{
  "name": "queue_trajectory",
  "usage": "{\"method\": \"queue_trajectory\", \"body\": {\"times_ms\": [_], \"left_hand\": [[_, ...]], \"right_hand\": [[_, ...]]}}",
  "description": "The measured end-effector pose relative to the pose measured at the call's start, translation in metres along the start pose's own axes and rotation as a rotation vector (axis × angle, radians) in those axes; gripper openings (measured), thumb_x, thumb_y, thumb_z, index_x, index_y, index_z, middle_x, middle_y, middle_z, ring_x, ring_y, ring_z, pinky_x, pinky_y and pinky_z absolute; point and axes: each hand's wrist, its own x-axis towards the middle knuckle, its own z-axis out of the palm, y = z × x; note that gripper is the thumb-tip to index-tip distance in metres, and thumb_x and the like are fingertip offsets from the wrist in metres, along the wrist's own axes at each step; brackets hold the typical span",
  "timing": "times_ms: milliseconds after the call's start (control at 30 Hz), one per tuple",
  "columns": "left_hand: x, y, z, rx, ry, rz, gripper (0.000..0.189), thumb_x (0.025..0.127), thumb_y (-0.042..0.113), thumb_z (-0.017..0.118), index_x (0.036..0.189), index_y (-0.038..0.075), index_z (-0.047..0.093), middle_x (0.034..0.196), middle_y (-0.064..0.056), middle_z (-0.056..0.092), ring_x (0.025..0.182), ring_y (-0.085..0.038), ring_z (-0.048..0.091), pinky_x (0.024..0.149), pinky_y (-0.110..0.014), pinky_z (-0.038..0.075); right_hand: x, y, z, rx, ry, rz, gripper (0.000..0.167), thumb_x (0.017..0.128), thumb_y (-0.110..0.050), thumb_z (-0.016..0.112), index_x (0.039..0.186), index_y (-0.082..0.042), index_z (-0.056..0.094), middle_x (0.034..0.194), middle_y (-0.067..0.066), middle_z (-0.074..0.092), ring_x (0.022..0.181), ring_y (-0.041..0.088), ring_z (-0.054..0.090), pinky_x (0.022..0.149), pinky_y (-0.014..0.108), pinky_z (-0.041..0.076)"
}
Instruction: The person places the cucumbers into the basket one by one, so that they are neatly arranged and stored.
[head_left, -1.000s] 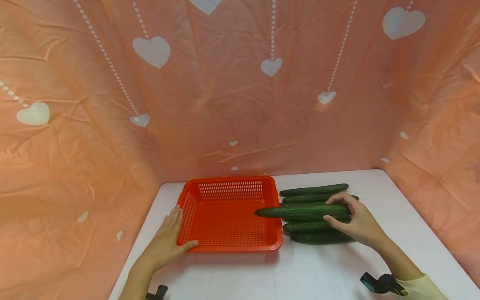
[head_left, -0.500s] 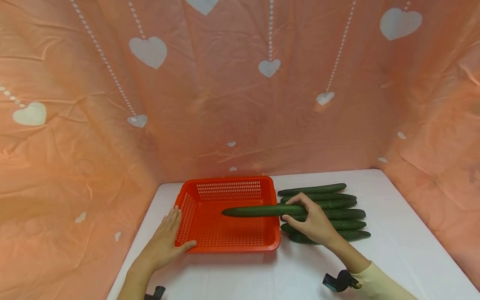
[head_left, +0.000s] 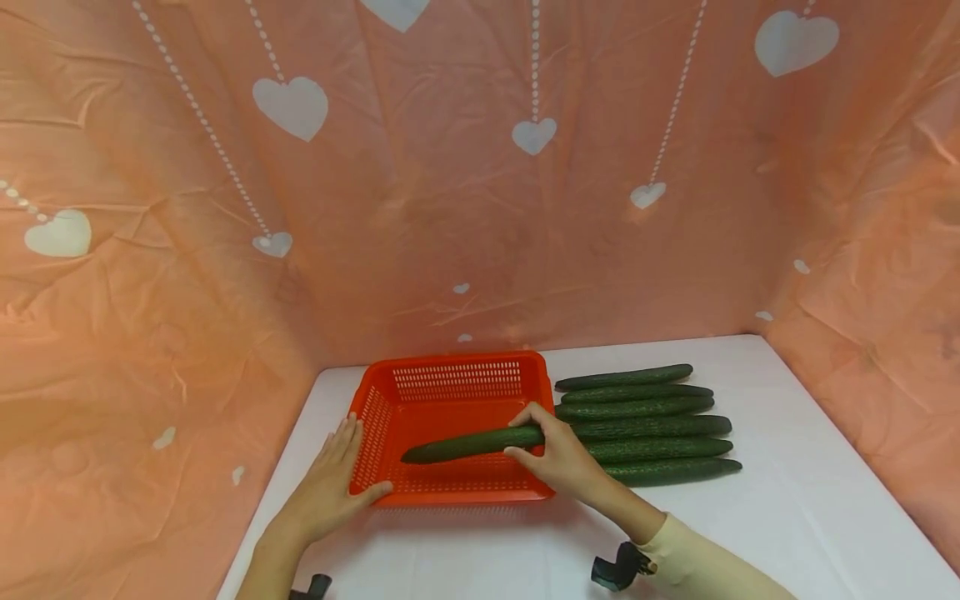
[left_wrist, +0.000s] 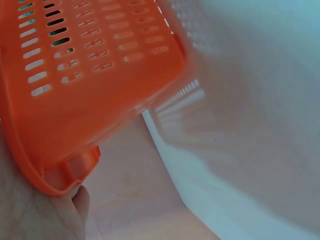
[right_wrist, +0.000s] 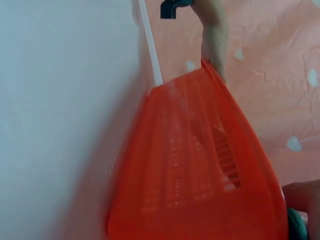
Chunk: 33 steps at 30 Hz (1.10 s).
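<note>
"On the white table [head_left: 795, 475], what is recorded?"

"A red basket [head_left: 457, 359], with six cucumbers [head_left: 660, 427] lying side by side to its right."

"Hands?"

"Left hand [head_left: 324, 486]: fingers extended, resting against the basket's left end. Right hand [head_left: 558, 456]: fingers and thumb gripping a seventh cucumber [head_left: 461, 447] over the basket; contact with its floor cannot be confirmed."

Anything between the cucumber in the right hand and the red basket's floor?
Nothing visible: the floor of the red basket under the held cucumber looks bare. One end is hidden by the right hand, so whether it clears the basket's right rim cannot be told.
</note>
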Motion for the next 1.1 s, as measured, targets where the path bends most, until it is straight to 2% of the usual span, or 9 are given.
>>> {"method": "queue_trajectory", "body": {"times_ms": [133, 367, 433, 533, 667, 867, 933, 1000, 1100], "left_hand": [[0.000, 0.001, -0.001, 0.003, 0.001, 0.001, 0.114, 0.096, 0.065, 0.070, 0.169, -0.006, 0.017, 0.179, -0.024, 0.007, 0.164, -0.045, 0.008, 0.127, -0.020, -0.014], [0.001, 0.000, -0.002, -0.010, -0.004, -0.009, 0.115, 0.096, 0.066, 0.068, 0.169, -0.006, 0.016, 0.179, -0.023, 0.005, 0.165, -0.043, 0.006, 0.128, -0.023, -0.013], [0.001, -0.001, -0.002, -0.013, -0.006, -0.008, 0.115, 0.096, 0.066, 0.068, 0.169, -0.005, 0.016, 0.179, -0.023, 0.005, 0.165, -0.043, 0.005, 0.130, -0.026, -0.012], [0.001, -0.001, -0.001, -0.012, -0.007, -0.004, 0.115, 0.097, 0.065, 0.068, 0.169, -0.006, 0.015, 0.179, -0.024, 0.005, 0.165, -0.044, 0.006, 0.129, -0.025, -0.012], [0.002, -0.001, -0.001, -0.014, -0.005, 0.001, 0.114, 0.097, 0.065, 0.069, 0.169, -0.006, 0.016, 0.178, -0.024, 0.005, 0.164, -0.046, 0.008, 0.128, -0.022, -0.013], [0.002, -0.001, -0.001, -0.021, -0.015, -0.012, 0.113, 0.097, 0.063, 0.069, 0.169, -0.005, 0.015, 0.179, -0.023, 0.004, 0.165, -0.044, 0.005, 0.135, -0.048, 0.001], [0.002, -0.001, -0.001, -0.019, -0.016, -0.015, 0.113, 0.097, 0.063, 0.069, 0.169, -0.005, 0.015, 0.179, -0.023, 0.004, 0.165, -0.043, 0.005, 0.135, -0.053, 0.004], [0.002, -0.001, 0.000, -0.016, -0.012, -0.012, 0.113, 0.097, 0.063, 0.070, 0.169, -0.005, 0.015, 0.179, -0.024, 0.005, 0.165, -0.043, 0.005, 0.135, -0.053, 0.004], [0.001, -0.002, 0.000, -0.015, -0.004, -0.005, 0.112, 0.097, 0.062, 0.070, 0.169, -0.006, 0.016, 0.178, -0.024, 0.005, 0.165, -0.043, 0.005, 0.135, -0.041, -0.003]], "right_hand": [[0.005, -0.006, 0.012, -0.023, -0.007, -0.004, 0.033, 0.094, -0.013, 0.085, 0.117, -0.016, 0.062, 0.118, 0.001, 0.072, 0.117, 0.029, 0.069, 0.099, 0.053, 0.058], [0.015, -0.013, 0.026, -0.039, -0.035, 0.010, 0.032, 0.094, -0.013, 0.085, 0.114, -0.015, 0.061, 0.111, 0.003, 0.073, 0.097, 0.022, 0.070, 0.087, 0.046, 0.062], [0.017, -0.015, 0.030, -0.035, -0.048, 0.023, 0.031, 0.094, -0.014, 0.085, 0.113, -0.014, 0.061, 0.106, 0.003, 0.073, 0.092, 0.019, 0.067, 0.082, 0.041, 0.061], [0.018, -0.017, 0.036, -0.019, -0.068, 0.040, 0.029, 0.095, -0.015, 0.084, 0.112, -0.012, 0.060, 0.100, 0.002, 0.072, 0.085, 0.016, 0.063, 0.076, 0.034, 0.057], [0.020, -0.019, 0.043, -0.008, -0.085, 0.064, 0.028, 0.095, -0.013, 0.083, 0.111, -0.010, 0.060, 0.096, 0.002, 0.069, 0.084, 0.015, 0.061, 0.074, 0.029, 0.053], [0.021, -0.019, 0.047, -0.036, -0.124, 0.104, 0.026, 0.095, -0.014, 0.084, 0.110, -0.011, 0.062, 0.093, 0.000, 0.069, 0.081, 0.016, 0.059, 0.071, 0.029, 0.051], [0.021, -0.018, 0.047, -0.062, -0.131, 0.103, 0.026, 0.094, -0.015, 0.084, 0.109, -0.012, 0.063, 0.092, 0.000, 0.070, 0.080, 0.017, 0.059, 0.070, 0.030, 0.050], [0.021, -0.018, 0.046, -0.094, -0.129, 0.087, 0.025, 0.094, -0.015, 0.084, 0.109, -0.012, 0.065, 0.094, 0.000, 0.071, 0.082, 0.017, 0.062, 0.072, 0.031, 0.052], [0.020, -0.019, 0.044, -0.114, -0.122, 0.053, 0.024, 0.096, -0.014, 0.083, 0.111, -0.010, 0.065, 0.101, 0.002, 0.073, 0.092, 0.022, 0.069, 0.082, 0.037, 0.060]]}}
